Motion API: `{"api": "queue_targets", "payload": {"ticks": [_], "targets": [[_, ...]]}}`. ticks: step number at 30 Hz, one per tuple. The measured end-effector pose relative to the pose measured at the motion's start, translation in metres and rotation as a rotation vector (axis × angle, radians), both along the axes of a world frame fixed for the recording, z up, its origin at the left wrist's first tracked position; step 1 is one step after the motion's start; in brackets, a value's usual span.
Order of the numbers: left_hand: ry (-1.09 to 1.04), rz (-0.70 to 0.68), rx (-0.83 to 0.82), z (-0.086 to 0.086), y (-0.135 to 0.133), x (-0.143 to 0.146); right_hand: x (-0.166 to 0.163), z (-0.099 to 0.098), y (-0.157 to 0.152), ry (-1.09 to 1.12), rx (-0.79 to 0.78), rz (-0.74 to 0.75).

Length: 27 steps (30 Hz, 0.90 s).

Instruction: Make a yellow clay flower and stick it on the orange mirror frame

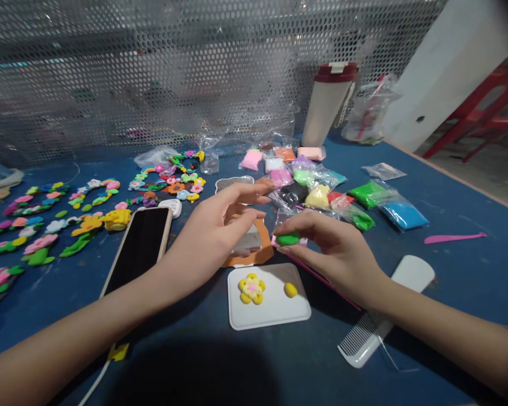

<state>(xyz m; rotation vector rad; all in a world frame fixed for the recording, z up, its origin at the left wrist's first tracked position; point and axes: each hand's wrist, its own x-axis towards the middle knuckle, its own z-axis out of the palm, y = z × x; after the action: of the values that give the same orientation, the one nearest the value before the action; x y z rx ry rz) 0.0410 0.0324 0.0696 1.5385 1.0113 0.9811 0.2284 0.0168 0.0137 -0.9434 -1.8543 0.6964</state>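
My right hand (336,248) pinches a small lump of green clay (288,238) between thumb and fingers, just above a pink tool's end. Beside it, my left hand (218,228) hovers with its fingers stretched out over an orange-framed piece (262,254) and holds nothing. In front of both hands lies a white rounded tile (275,316) that carries a yellow clay flower (251,288) and a little yellow ball (290,290).
A phone (138,247) lies left of my left arm. Several clay flowers (88,224) spread over the blue table's left side. Bags of coloured clay (366,194) lie behind the hands. A white comb (381,321) and a pink modelling tool (452,238) sit right; a tumbler (328,104) stands at the back.
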Motion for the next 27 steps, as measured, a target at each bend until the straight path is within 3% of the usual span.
{"api": "queue_targets", "payload": {"ticks": [4, 8, 14, 19, 27], "targets": [[0.192, 0.001, 0.055, 0.0, -0.001, -0.001, 0.001, 0.001, -0.002, -0.05, -0.014, 0.034], [0.336, -0.063, 0.05, -0.003, 0.001, -0.003, 0.001, 0.001, -0.003, -0.124, 0.14, 0.043], [0.196, -0.296, -0.307, -0.013, 0.006, -0.001, 0.0, 0.0, -0.004, -0.085, 0.13, -0.043], [0.174, -0.31, -0.35, -0.014, 0.007, -0.001, -0.002, 0.004, -0.006, -0.13, 0.25, -0.023], [0.176, -0.296, -0.405, -0.008, 0.011, -0.005, -0.001, 0.004, -0.002, -0.041, 0.203, -0.031]]}}
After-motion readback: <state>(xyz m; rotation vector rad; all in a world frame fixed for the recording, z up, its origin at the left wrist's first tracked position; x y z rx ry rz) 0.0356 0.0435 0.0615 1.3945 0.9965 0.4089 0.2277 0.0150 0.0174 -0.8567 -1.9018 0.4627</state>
